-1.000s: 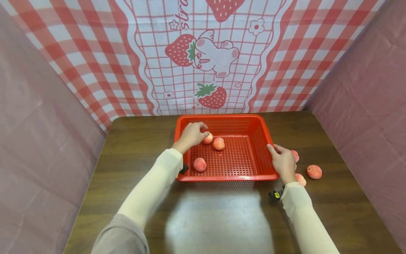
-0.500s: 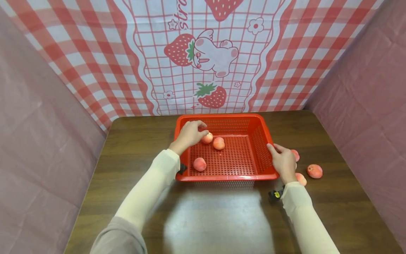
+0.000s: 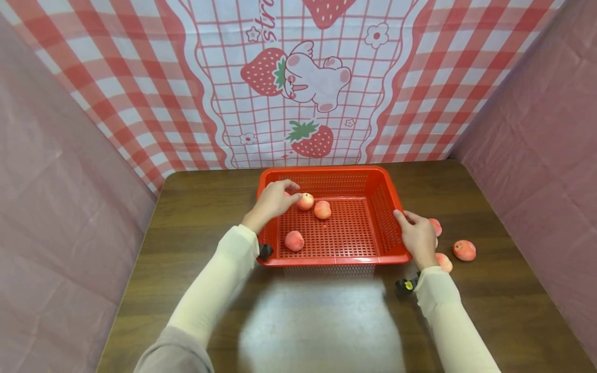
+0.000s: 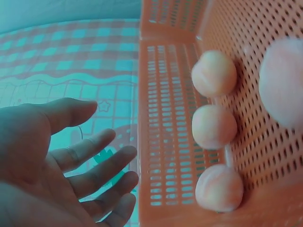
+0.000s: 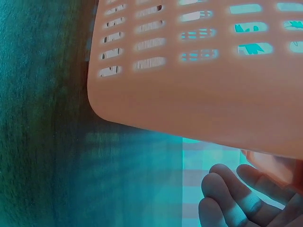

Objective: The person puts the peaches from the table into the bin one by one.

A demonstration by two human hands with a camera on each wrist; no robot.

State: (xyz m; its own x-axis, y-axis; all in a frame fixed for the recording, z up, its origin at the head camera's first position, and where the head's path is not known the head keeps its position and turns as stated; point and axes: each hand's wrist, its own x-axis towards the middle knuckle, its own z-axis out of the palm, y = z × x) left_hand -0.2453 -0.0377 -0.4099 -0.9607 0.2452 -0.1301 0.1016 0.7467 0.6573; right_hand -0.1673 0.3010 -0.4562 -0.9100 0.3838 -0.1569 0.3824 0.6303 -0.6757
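Observation:
A red plastic basket with slotted walls stands on the wooden table, holding several peaches. Over its left side hovers my left hand, fingers spread and nothing in them. Just past the thumb lies one peach, with a second peach beside it. Another peach sits near the front left, and one more is mostly hidden behind the left hand. In the left wrist view, three peaches line the basket wall, the middle peach among them. My right hand grips the basket's right rim, thumb on top and fingers outside.
Right of the basket, loose peaches lie on the table: one peach farther out, another peach by the right wrist, others partly covered by the right hand. A checked strawberry-print cloth hangs behind; pink cloths flank both sides.
My left hand has drawn back to the left, off the peach near its thumb, which stays in the basket. The right hand keeps its grip on the rim.

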